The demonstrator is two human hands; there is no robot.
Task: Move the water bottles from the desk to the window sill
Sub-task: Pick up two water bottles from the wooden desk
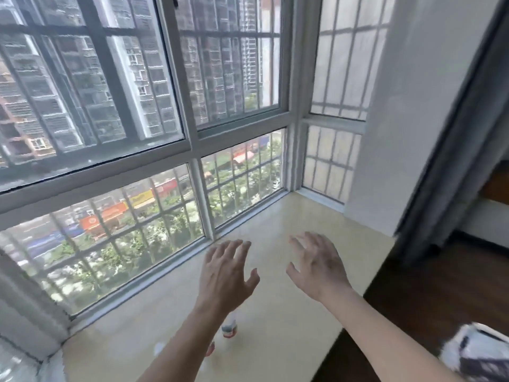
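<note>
Both of my hands hover over the cream-coloured window sill, fingers spread and holding nothing. My left hand is at centre, my right hand just to its right. Below my left forearm a clear water bottle with a red and white label stands on the sill, partly hidden by the arm. A second red-labelled bottle peeks out from under the same forearm, mostly hidden. The desk is out of view.
A large barred window closes off the sill at the back and left. A white wall and a grey curtain stand at the right. Dark wooden floor lies below the sill's right edge. A white and dark patterned object lies bottom right.
</note>
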